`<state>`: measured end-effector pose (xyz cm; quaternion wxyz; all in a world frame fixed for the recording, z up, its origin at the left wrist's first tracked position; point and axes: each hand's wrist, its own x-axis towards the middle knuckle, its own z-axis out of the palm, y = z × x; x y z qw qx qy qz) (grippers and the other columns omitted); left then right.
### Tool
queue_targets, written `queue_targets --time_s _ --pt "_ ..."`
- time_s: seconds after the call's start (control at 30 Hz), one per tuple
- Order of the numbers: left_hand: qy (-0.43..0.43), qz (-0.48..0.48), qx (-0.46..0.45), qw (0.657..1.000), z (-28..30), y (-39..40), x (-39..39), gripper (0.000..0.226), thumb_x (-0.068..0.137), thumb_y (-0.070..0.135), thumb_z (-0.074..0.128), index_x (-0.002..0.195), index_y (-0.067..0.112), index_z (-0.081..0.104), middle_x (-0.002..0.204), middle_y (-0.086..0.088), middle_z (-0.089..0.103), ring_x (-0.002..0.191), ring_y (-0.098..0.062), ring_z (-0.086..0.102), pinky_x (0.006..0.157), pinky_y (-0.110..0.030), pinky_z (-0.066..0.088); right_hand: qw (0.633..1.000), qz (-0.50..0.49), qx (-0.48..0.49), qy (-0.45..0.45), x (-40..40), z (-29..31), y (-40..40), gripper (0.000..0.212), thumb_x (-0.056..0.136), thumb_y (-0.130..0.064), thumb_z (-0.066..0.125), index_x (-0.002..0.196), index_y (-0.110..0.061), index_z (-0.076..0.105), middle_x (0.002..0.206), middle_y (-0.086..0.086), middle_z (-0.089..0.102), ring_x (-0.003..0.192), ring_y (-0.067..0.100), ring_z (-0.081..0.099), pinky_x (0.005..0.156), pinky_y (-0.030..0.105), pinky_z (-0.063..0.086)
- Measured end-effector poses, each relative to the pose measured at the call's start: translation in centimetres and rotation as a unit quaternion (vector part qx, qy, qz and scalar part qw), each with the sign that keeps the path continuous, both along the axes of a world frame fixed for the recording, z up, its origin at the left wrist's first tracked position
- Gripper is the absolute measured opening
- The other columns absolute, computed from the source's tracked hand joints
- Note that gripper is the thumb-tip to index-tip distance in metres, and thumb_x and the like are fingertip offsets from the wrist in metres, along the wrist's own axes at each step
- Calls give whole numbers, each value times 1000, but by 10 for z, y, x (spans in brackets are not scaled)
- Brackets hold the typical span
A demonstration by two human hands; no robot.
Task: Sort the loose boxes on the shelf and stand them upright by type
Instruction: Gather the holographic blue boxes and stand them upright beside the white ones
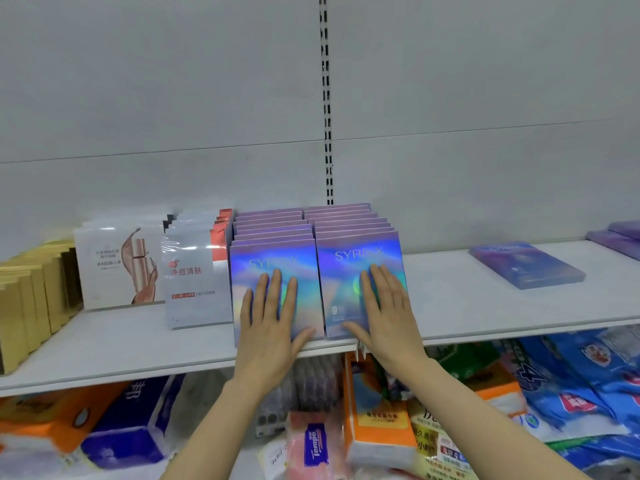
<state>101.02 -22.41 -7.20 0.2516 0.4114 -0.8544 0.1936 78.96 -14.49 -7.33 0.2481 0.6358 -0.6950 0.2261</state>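
Note:
Two rows of iridescent blue-purple boxes stand upright side by side on the white shelf (138, 344). My left hand (270, 327) lies flat with straight fingers on the front box of the left row (256, 268). The front box of the right row (346, 268) has my right hand (388, 317) pressed flat against it in the same way. One more box of the same kind (526, 265) lies flat on the shelf to the right. At the far right edge a few purple boxes (620, 237) lie stacked.
Left of the rows stand white sachet packs (197, 282), a white box with a brown swirl (114, 268) and yellow boxes (31, 299). The lower shelf holds tissue packs (381, 424) and blue packets (588, 375). A slotted upright (327, 98) runs up the back wall.

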Motion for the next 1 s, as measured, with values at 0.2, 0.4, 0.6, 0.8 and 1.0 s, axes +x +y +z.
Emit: queue_targets --time_s 0.2,0.4,0.6,0.8,1.0 --pt "16 -24 14 999 17 13 -6 74 93 58 37 148 9 42 156 -14 35 145 -35 29 116 -49 23 996 12 -79 -48 0 9 28 63 94 -47 43 140 -3 44 141 14 48 132 28 40 111 38 28" --pt "38 -112 -30 992 48 42 -48 55 91 44 44 130 9 60 131 -12 59 115 -33 53 99 -41 35 989 -27 -140 -49 -37 22 75 44 92 -36 52 123 -5 60 115 9 63 105 25 56 92 37 43" --pt "4 -169 9 986 56 79 -124 52 88 38 42 127 10 62 124 -9 63 108 -30 57 92 -40 39 989 -76 -124 -39 -85 28 116 43 91 -38 48 117 -6 62 109 8 64 98 26 60 85 38 48" --pt "-24 -192 78 978 59 115 -220 46 86 36 52 123 12 65 119 -7 66 101 -29 64 82 -40 53 988 -115 -104 -14 -159 32 162 42 89 -38 48 113 -7 64 103 6 65 92 25 61 80 36 50" --pt "-20 -167 137 976 51 145 -309 49 104 37 33 150 20 33 155 -1 35 137 -22 36 111 -35 29 986 -156 -62 -3 -244 25 198 44 88 -37 45 111 -5 64 99 9 65 87 29 62 76 41 52"
